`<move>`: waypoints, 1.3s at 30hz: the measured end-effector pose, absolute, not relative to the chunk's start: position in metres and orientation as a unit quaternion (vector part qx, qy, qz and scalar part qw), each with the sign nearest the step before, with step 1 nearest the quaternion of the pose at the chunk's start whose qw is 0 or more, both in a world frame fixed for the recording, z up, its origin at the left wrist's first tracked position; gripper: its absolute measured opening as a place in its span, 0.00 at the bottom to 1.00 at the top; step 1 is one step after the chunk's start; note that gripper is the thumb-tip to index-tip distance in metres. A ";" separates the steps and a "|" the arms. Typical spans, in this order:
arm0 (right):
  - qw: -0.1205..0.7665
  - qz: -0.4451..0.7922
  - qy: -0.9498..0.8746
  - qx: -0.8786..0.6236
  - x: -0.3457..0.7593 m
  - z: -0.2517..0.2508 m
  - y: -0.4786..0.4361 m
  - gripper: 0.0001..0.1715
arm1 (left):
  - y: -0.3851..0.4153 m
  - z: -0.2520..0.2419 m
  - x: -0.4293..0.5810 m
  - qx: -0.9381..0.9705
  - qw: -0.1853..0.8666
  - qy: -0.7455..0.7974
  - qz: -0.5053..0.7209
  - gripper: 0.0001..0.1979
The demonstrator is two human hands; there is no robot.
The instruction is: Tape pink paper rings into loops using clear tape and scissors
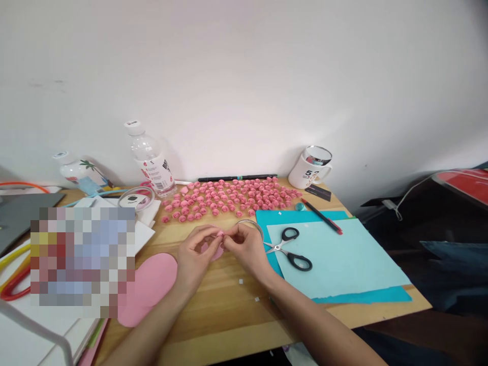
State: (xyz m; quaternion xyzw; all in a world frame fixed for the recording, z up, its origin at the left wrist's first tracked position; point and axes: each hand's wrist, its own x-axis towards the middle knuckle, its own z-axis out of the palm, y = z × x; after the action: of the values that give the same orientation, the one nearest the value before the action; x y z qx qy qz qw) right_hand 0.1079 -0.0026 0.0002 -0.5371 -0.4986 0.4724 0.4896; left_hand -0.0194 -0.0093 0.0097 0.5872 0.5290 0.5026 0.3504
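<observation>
My left hand (194, 256) and my right hand (246, 249) meet over the wooden table, fingertips pinched together on a piece of pink paper (216, 252). Its upper end looks rolled between the fingers, while a curved part hangs below; the fingers cover the rest. Behind my hands lie many small rolled pink paper roses (229, 195) in loose rows. Flat pink paper circles (152, 284) rest by my left forearm. A roll of clear tape (251, 223) is partly hidden behind my right hand.
Black-handled scissors (292, 249) lie open on light blue paper (343, 259), near a red-and-black pen (324, 216). A white mug (310, 170) and a water bottle (152, 162) stand along the wall. Papers and a blurred patch (84, 259) fill the left side. Tiny scraps (241, 281) dot the wood.
</observation>
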 end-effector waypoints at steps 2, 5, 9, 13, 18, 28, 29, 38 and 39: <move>0.485 0.483 -0.497 -0.534 0.110 0.000 -0.001 0.05 | -0.008 0.010 -0.020 0.563 0.385 0.536 0.497 0.08; 0.480 0.487 -0.509 -0.522 0.112 0.000 -0.001 0.05 | -0.005 0.007 -0.022 0.521 0.446 0.538 0.490 0.10; 0.473 0.463 -0.533 -0.527 0.114 0.001 0.001 0.04 | -0.002 0.002 -0.024 0.483 0.505 0.527 0.484 0.13; 0.470 0.486 -0.521 -0.522 0.116 0.000 0.003 0.03 | -0.003 0.001 -0.022 0.466 0.525 0.524 0.483 0.15; 0.476 0.463 -0.527 -0.530 0.116 0.000 0.003 0.03 | -0.005 0.004 -0.020 0.489 0.503 0.529 0.478 0.15; 0.476 0.400 -0.555 -0.553 0.115 0.001 0.004 0.04 | -0.007 0.014 -0.017 0.505 0.482 0.543 0.467 0.12; 0.477 0.399 -0.557 -0.551 0.115 0.002 0.005 0.05 | -0.007 0.013 -0.018 0.494 0.492 0.544 0.466 0.12; 0.452 0.381 -0.600 -0.540 0.116 0.002 0.004 0.07 | -0.003 0.008 -0.023 0.463 0.525 0.535 0.474 0.15; 0.450 0.384 -0.603 -0.535 0.117 0.002 0.004 0.07 | -0.002 0.008 -0.025 0.466 0.518 0.535 0.478 0.15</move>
State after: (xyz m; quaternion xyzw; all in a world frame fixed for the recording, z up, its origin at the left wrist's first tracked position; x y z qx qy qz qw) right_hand 0.1171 0.0044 0.0020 -0.5352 -0.6033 0.3841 0.4495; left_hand -0.0247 -0.0022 0.0084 0.4655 0.5347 0.4780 0.5185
